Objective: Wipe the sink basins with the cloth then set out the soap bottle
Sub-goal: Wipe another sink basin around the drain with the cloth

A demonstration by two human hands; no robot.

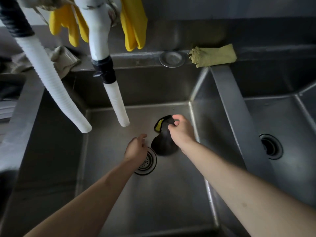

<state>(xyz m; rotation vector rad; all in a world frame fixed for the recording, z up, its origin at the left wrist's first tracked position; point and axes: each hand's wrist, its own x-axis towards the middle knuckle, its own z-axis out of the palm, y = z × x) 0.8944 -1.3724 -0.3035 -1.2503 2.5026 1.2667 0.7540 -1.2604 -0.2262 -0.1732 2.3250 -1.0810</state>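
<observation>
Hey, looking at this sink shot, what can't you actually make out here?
Head view only:
- Soap bottle: nowhere in frame.
- Dark cloth: the right hand covers its upper part, hiding the grip.
- Left basin's drain strainer: partly behind the left hand.
- Right basin: cut off by the right edge.

R hand [181, 132] pinching dark cloth [163, 142] in left basin [119, 194], L hand [136, 147] open over drain [148, 164]
</observation>
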